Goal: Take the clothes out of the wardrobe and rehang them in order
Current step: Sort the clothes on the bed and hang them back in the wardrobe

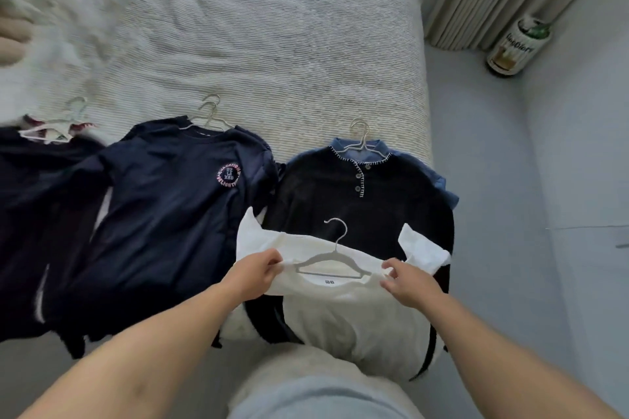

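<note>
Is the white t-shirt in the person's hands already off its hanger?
No: the white t-shirt is on the grey hanger, with the left hand and right hand gripping its shoulders.

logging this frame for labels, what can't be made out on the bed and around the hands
All in the head view:
- Far-left garment: cut off by the left edge and motion-blurred; type unclear.
- Denim shirt: mostly covered by the dark buttoned top.
- Navy tee: badge lettering too small.
- White tee: lower part hidden by the person's own body; left hand and right hand pinch its shoulders.
- Bottle: label blurred.
</note>
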